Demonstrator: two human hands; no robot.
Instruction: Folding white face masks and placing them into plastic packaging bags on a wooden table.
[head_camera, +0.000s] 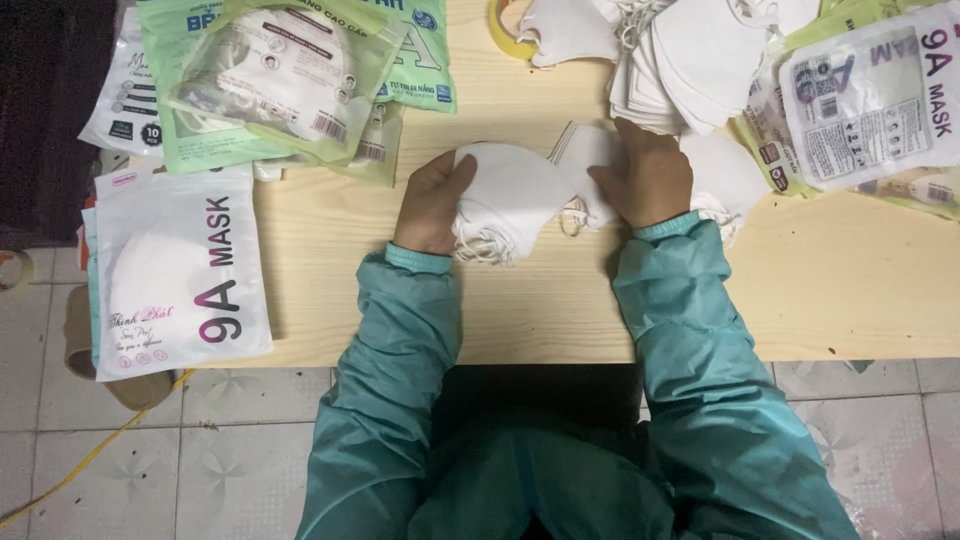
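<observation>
- Nearest the camera, two teal jacket sleeves (400, 330) reach forward from the person's body onto a pale wooden worktop (840, 290).
- The left hand (432, 200) grips a stack of white folded face masks (505, 200). The stack is soft, plain white and rounded at its far edge, with thin elastic loops bunched at its near edge by the wrist.
- The left fingers are closed round the stack's left side: the thumb lies on top near the upper left corner, and the other fingers are tucked beneath, hidden by the masks.
- The right hand (645, 180) rests palm down just right of the stack, its fingers curled over a single white mask (585, 165) that has a thin dark line along its upper edge. This mask touches the right end of the stack, and the thumb presses on it.
- The stack lies on the worktop near its front middle, between the two hands.
- Left, at the worktop's edge, lies a white mask packet (180, 270).
- Farther off, green mask packets (290, 80) lie at the left, a loose pile of white masks (690, 60) at the right, with more packets (870, 100) beside it.
- A roll of yellow tape (505, 30) sits at the far edge.
</observation>
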